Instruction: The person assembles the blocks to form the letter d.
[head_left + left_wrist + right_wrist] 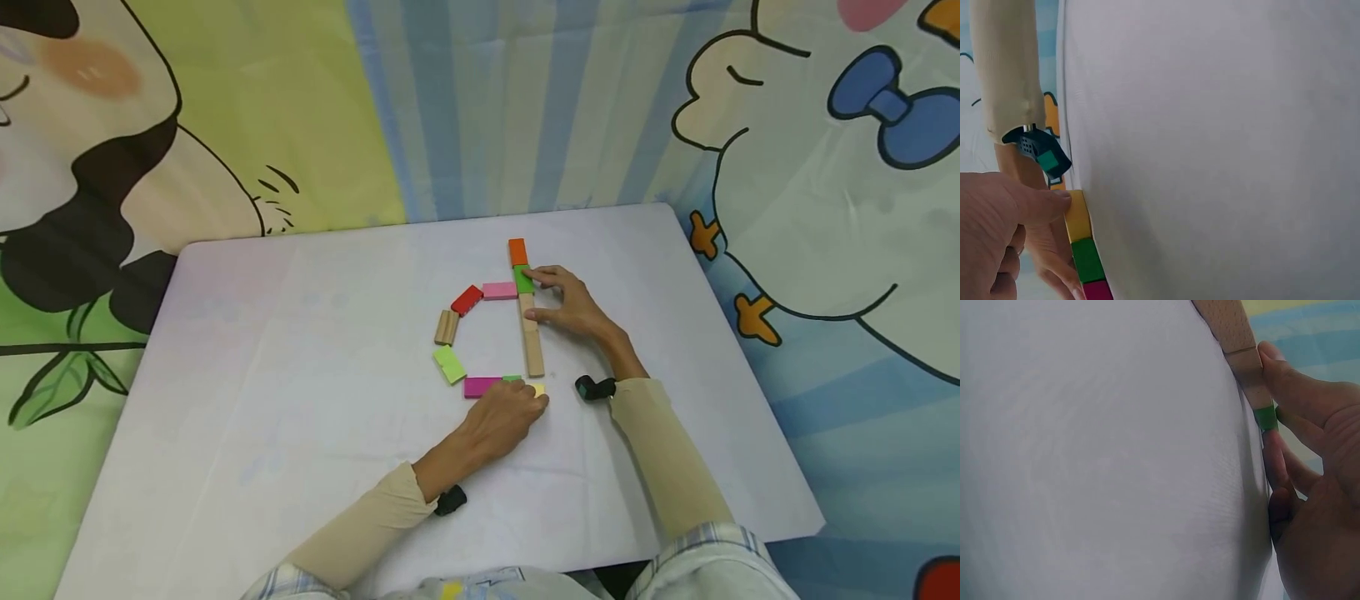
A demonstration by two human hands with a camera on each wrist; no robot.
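Note:
Small blocks lie on the table in a D-like outline. My left hand (504, 418), fingers curled, holds the yellow block (1077, 216) at the bottom edge, its thumb against the block's end. Beside that sit a green block (1088, 260) and a magenta block (482, 387). At the straight right side, my right hand (573, 307) touches the upper green block (523, 280) with a fingertip, while its thumb rests against the plain wooden block (528, 333) below. An orange block (517, 252) tops this column. The far sides of the fingers are hidden.
The curved left side has a pink block (500, 291), a red block (467, 300), a grooved wooden block (446, 327) and a light green block (450, 365). White cloth covers the table (300, 375). A cartoon-printed curtain (525, 108) stands behind it.

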